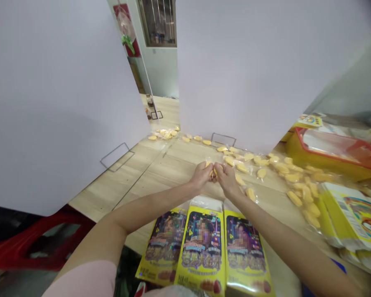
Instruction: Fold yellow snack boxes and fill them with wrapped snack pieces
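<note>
My left hand (202, 175) and my right hand (224, 177) meet above the table, just past the upper ends of the boxes. Fingers of both hands are closed around small yellow candies in clear wrappers; a yellow candy (209, 164) shows at the left fingertips. How many pieces each hand has is hidden by the fingers. Below my hands lie three yellow printed boxes, a left box (162, 243), a middle box (200, 251) and a right box (246, 251). The middle box's white end flap (207, 202) stands open. Loose wrapped candies (241, 167) lie just right of my right hand.
More wrapped candies (309, 198) spread along the right side. A stack of flattened yellow cartons (352, 218) and a yellow bin with a red rim (334, 154) stand at right. White partition boards (62, 103) on wire feet (117, 157) rise behind. A red stool (49, 243) is at lower left.
</note>
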A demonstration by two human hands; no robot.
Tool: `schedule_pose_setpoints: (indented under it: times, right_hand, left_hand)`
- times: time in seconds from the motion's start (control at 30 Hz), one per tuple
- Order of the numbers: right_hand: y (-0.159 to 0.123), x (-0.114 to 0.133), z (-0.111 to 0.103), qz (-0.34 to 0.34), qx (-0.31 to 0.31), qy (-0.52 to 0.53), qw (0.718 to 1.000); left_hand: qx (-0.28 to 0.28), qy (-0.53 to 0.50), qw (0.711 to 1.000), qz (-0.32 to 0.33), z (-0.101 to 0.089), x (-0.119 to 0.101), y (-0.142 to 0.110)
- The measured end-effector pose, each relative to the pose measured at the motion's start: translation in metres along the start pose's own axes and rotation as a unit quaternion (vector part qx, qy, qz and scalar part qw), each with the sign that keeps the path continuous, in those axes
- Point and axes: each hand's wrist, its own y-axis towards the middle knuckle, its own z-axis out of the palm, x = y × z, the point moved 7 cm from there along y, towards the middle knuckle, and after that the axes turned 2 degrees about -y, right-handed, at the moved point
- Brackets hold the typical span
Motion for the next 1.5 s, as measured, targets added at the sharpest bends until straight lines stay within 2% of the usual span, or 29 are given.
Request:
schedule_pose_setpoints:
  times: [0.07, 0.17, 0.27, 0.37, 0.5, 0.6, 0.7, 0.77, 0.9, 0.97, 1.07, 1.13, 1.2, 1.27, 1.4, 1.5]
  right_hand:
    - [-0.002, 0.003, -0.01, -0.011, 0.01, -0.012, 1.0]
    - [-0.007, 0.006, -0.032, -0.015, 0.003, -0.026, 1.0]
    - [-0.019, 0.006, -0.045, 0.016, 0.002, -0.004, 1.0]
    - [-0.038, 0.006, -0.035, 0.026, 0.056, 0.035, 0.997]
    - [-0.061, -0.003, -0.018, 0.042, 0.102, 0.025, 0.994]
    - [-0.072, -0.013, -0.013, 0.061, 0.144, -0.007, 0.988]
    - [-0.076, -0.016, -0.012, 0.062, 0.196, -0.054, 0.977]
    - [-0.075, -0.015, -0.013, 0.058, 0.215, -0.071, 0.972]
    - [-0.072, -0.008, -0.012, 0.029, 0.224, -0.125, 0.966]
    - [-0.075, -0.006, -0.009, 0.023, 0.252, -0.149, 0.956]
    - [-0.08, -0.002, -0.006, -0.004, 0.283, -0.164, 0.945]
    - [-0.08, 0.006, -0.01, -0.041, 0.252, -0.169, 0.952]
    - [-0.078, 0.012, -0.015, -0.059, 0.209, -0.165, 0.962]
    - [-0.078, 0.015, -0.013, -0.046, 0.209, -0.159, 0.964]
    - [-0.088, 0.018, 0.003, -0.006, 0.306, -0.138, 0.942]
    - [-0.1, 0.026, 0.011, -0.016, 0.375, -0.115, 0.92]
  left_hand:
    - [0.007, -0.002, 1.0, -0.016, -0.007, -0.003, 0.0]
    - [-0.004, 0.015, 0.999, -0.039, -0.031, -0.013, -0.004]
    - [0.034, 0.058, 0.997, -0.043, -0.047, -0.023, -0.018]
    - [0.052, 0.076, 0.996, -0.009, -0.056, -0.025, -0.038]
    - [0.036, 0.072, 0.997, -0.011, -0.063, -0.004, -0.06]
    - [0.053, 0.083, 0.995, -0.034, -0.063, 0.011, -0.067]
    - [0.085, 0.148, 0.985, -0.028, -0.061, 0.011, -0.066]
    - [0.108, 0.21, 0.972, -0.022, -0.058, 0.008, -0.064]
    - [0.195, 0.302, 0.931, -0.059, -0.043, 0.012, -0.065]
    - [0.208, 0.363, 0.907, -0.052, -0.04, 0.01, -0.067]
    - [0.18, 0.45, 0.873, 0.047, -0.037, -0.01, -0.07]
    - [0.197, 0.489, 0.841, 0.12, -0.031, -0.022, -0.075]
    - [0.235, 0.518, 0.809, 0.147, -0.027, -0.026, -0.081]
    - [0.254, 0.545, 0.787, 0.139, -0.027, -0.024, -0.085]
    - [0.246, 0.584, 0.766, 0.111, -0.032, -0.018, -0.091]
    - [0.283, 0.586, 0.753, 0.099, -0.028, -0.015, -0.098]
